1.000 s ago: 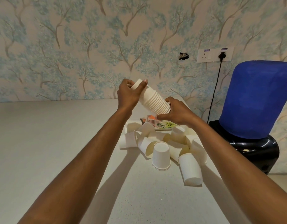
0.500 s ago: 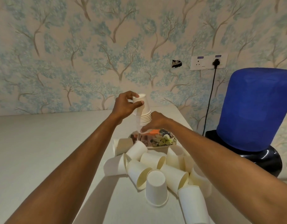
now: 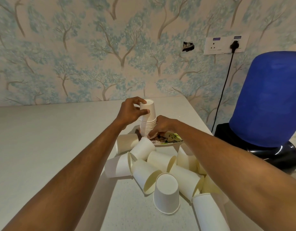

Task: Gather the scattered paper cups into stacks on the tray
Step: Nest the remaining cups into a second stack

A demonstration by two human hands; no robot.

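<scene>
Paper stack [image 3: 148,121] in curled left hand [image 3: 130,112]

L hand [image 3: 130,112] grips the top of an upside-down cup stack [image 3: 148,121] on the patterned tray [image 3: 170,142]; R hand [image 3: 160,125] pinches its base. Loose cups [image 3: 166,192] litter the table [image 3: 43,147] nr the tray.

Matt paper cups [image 3: 166,194], glossy (black) dispenser base [image 3: 275,157]
</scene>
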